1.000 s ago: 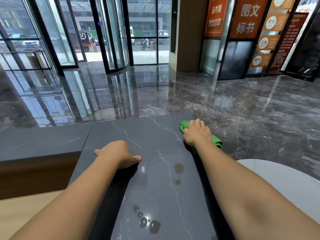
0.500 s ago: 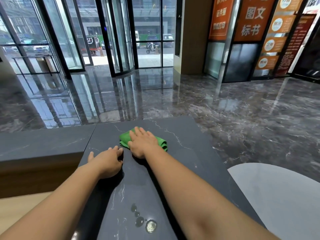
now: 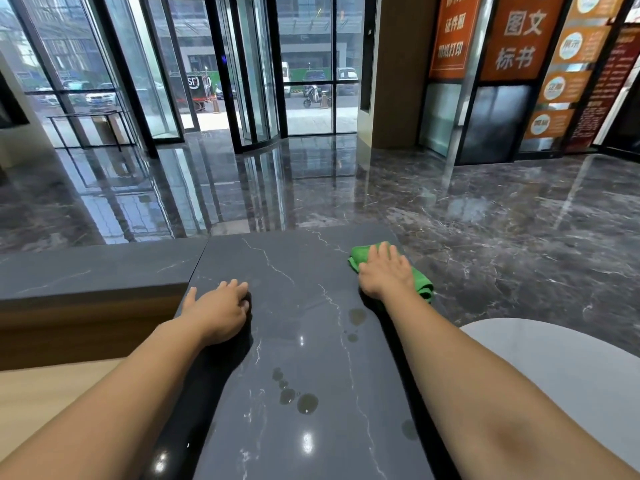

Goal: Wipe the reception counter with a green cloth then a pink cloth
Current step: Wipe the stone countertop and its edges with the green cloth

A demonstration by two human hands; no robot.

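The dark grey marble counter (image 3: 298,278) runs away from me down the middle of the view. A green cloth (image 3: 423,284) lies bunched at its far right corner. My right hand (image 3: 386,271) presses flat on the cloth, fingers straight and pointing forward. My left hand (image 3: 220,308) rests palm down on the bare counter near its left edge, fingers loosely bent and holding nothing. Several water drops (image 3: 306,402) sit on the stone between my forearms. No pink cloth is in view.
A lower grey ledge (image 3: 93,271) with a wooden face adjoins the counter on the left. A pale round surface (image 3: 561,368) lies below the counter's right edge. Beyond the counter are the glossy marble floor (image 3: 485,216) and glass doors (image 3: 256,71).
My right hand has slid the green cloth from the counter's middle back to the far right corner. My left hand has stayed near the left edge.
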